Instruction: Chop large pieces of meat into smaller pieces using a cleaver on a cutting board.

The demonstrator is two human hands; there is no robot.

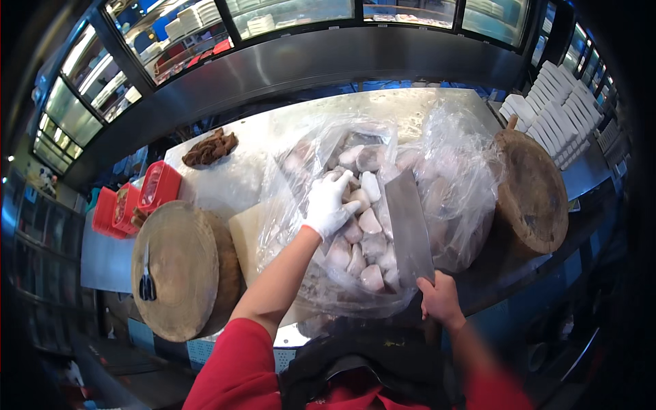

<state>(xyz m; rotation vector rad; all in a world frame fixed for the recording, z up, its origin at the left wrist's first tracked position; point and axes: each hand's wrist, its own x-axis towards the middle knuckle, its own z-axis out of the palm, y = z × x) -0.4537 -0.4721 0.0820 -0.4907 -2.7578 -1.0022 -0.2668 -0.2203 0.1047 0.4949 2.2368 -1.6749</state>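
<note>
A white glove covers my left hand (332, 204), which rests with thumb and fingers spread on pale pieces of meat or fish (373, 246) in an opened clear plastic bag (307, 287). Whether its fingers grip a piece cannot be told. My bare right hand (442, 300) is closed on the handle of a wide-bladed cleaver (409, 228). The blade lies flat-looking along the right side of the pieces, over the bag. Right of the blade is another filled clear plastic bag (456, 205).
Round wooden chopping blocks stand at left (174, 271) and right (533, 189); scissors (147, 277) lie on the left one. Red plastic trays (159, 187) and a brown cloth (210, 148) are at the back left. Stacked white foam trays (553, 115) stand back right, before glass display cases.
</note>
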